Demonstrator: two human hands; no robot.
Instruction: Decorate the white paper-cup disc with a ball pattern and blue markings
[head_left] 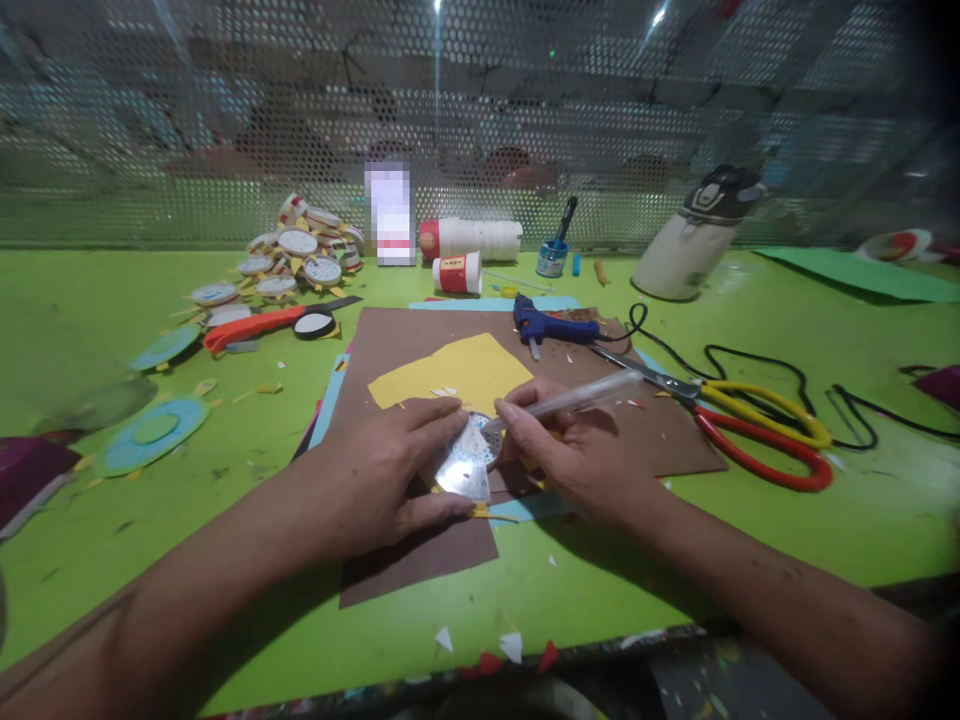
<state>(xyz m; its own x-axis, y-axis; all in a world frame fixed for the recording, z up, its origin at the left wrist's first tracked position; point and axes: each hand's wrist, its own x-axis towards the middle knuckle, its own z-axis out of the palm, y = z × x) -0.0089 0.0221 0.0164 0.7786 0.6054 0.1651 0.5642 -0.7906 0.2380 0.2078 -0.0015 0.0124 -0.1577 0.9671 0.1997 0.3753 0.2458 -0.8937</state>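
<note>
My left hand presses a shiny, silvery flat piece between its fingertips and thumb. That piece lies over a round speckled disc, partly covering it. In my right hand is a clear-barrelled pen, its tip end down at the disc and its other end pointing up to the right. A cut sheet of yellow paper lies just beyond my fingers, on a large brown sheet. Small yellow scraps show under my hands; the disc's lower edge is hidden.
A blue glue gun and scissors with red and yellow handles lie to the right. At left are a red utility knife and a pile of round paper pieces. Paper cups and a bottle stand behind.
</note>
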